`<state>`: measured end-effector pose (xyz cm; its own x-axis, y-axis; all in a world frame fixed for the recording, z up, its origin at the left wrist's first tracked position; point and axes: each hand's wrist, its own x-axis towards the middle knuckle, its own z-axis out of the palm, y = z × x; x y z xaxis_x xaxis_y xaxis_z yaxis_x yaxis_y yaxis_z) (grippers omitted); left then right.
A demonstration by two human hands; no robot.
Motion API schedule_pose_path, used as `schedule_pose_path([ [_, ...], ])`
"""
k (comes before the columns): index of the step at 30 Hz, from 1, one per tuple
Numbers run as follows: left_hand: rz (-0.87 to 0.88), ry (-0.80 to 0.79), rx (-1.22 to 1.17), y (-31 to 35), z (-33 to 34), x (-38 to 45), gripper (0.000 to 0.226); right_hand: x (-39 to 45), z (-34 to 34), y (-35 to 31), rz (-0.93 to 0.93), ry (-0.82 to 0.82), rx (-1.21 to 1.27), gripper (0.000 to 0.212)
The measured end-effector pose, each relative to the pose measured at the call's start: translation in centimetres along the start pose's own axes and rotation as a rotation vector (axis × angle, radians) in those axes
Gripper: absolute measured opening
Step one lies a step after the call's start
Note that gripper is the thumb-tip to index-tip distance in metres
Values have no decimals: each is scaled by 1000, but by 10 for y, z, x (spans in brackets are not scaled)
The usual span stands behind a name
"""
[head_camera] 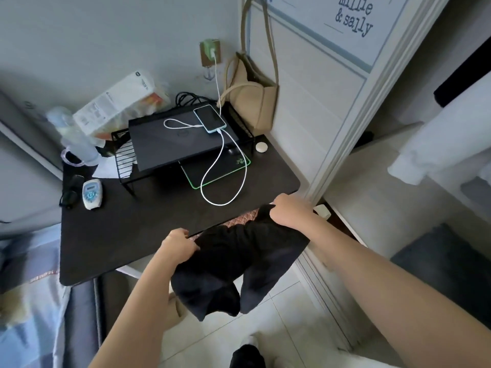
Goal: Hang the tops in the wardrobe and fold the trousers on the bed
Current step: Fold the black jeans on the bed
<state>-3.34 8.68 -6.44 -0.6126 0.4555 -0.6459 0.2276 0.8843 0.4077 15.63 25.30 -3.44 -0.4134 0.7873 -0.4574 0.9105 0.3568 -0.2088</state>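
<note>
A black garment [233,266], which looks like short trousers with two leg openings hanging down, is held up in front of the dark desk [127,235]. My left hand [178,245] grips its upper left edge. My right hand [289,211] grips the upper right edge, close to the desk's corner. The wardrobe [414,160] stands open on the right, with a white sliding door [318,83] beside it. A strip of the bed [29,301] with light blue bedding shows at the lower left.
On the desk sit a black laptop [180,139] on a wire stand, a phone [210,119] on a white cable, a remote [92,193] and a bottle [74,136]. A beige bag [252,102] hangs by the door. Pale tiles [279,328] lie below.
</note>
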Motion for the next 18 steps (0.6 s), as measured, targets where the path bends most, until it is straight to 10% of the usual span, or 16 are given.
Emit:
schedule_pose_path([
  [10, -107, 365, -1317, -4, 14, -75, 37, -52, -13, 33, -34, 38, 1206, 11],
  [18, -38, 171, -1362, 0, 50, -158, 27, -77, -13, 76, 68, -449, 1545, 38],
])
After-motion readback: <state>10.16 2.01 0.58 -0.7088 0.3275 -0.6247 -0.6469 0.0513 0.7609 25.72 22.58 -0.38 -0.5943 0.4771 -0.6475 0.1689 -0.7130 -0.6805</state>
